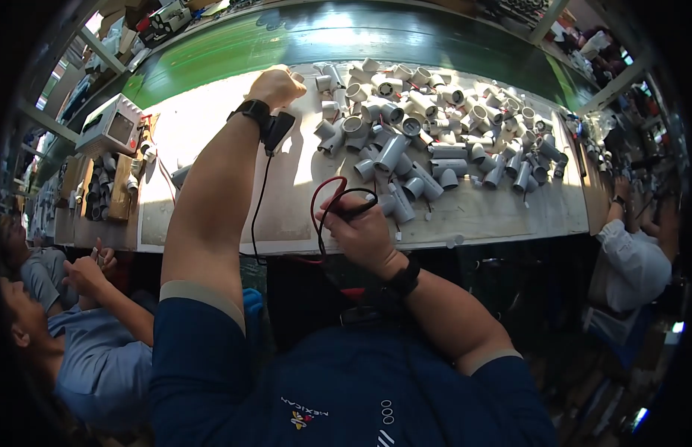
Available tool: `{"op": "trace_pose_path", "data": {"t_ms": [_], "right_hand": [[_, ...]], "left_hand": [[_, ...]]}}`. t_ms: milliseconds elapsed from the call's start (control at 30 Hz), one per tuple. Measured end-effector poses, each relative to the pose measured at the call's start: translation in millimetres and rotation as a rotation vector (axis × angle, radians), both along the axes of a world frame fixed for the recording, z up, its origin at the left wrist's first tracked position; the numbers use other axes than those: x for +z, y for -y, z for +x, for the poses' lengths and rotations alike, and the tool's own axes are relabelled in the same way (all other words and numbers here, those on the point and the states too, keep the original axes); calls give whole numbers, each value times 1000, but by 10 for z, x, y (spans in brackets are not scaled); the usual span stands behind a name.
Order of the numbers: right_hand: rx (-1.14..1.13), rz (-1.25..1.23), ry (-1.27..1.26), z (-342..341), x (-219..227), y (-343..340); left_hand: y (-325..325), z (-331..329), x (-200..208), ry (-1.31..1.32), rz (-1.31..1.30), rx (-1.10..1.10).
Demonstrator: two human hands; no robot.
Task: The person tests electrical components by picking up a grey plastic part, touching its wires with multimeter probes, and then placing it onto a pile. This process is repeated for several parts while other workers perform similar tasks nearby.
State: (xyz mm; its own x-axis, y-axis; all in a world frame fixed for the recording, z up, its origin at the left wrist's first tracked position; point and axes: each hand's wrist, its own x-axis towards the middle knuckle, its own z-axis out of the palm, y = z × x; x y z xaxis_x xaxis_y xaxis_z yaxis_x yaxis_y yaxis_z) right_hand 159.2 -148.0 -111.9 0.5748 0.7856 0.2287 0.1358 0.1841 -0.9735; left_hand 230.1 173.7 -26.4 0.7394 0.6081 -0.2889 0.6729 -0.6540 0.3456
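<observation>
Gripping probe leads, right hand, left fist raised

1. A factory assembly workshop: a long white surface runs beside a green conveyor belt.
2. A heap of small grey-white cylindrical parts lies at 1 o'clock.
3. A boxy meter sits at 10 o'clock.
4. Other workers sit at 8 and 3 o'clock.

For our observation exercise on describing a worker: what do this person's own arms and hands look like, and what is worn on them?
Both arms are bare below short dark navy sleeves with a lighter tan band at each hem. The left hand has a black strap at the wrist with a black block attached and a thin dark cable hanging from it. The right hand has a black band at its wrist. No gloves.
</observation>
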Motion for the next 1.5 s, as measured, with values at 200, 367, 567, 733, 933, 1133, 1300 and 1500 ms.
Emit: {"op": "trace_pose_path", "data": {"t_ms": [200, 367, 567, 733, 933, 1133, 1300, 1500], "right_hand": [[-44, -22, -232, 32, 72, 30], [-62, -44, -210, -31, 111, -54], [-28, 9, -170, -158, 23, -248], [-2, -283, -8, -282, 285, -287], [-19, -79, -159, -267, 110, -321], [20, -36, -220, -286, 59, -251], [87, -4, -275, -400, 149, -255], [112, -28, -223, -462, 152, -269]], "left_hand": [[587, -1406, -106, 920, -902, 146], [1556, -2419, -436, 1116, -931, 140], [1903, -2744, -742, 1115, -341, -148], [1954, -2810, -813, 1109, -356, -173], [2157, -2784, -770, 1394, -800, 209], [2519, -3086, -742, 1590, -1425, 682], [2477, -3148, -1057, 1578, -1768, 1086], [2500, -3068, -1220, 1608, -1906, 1116]]}}
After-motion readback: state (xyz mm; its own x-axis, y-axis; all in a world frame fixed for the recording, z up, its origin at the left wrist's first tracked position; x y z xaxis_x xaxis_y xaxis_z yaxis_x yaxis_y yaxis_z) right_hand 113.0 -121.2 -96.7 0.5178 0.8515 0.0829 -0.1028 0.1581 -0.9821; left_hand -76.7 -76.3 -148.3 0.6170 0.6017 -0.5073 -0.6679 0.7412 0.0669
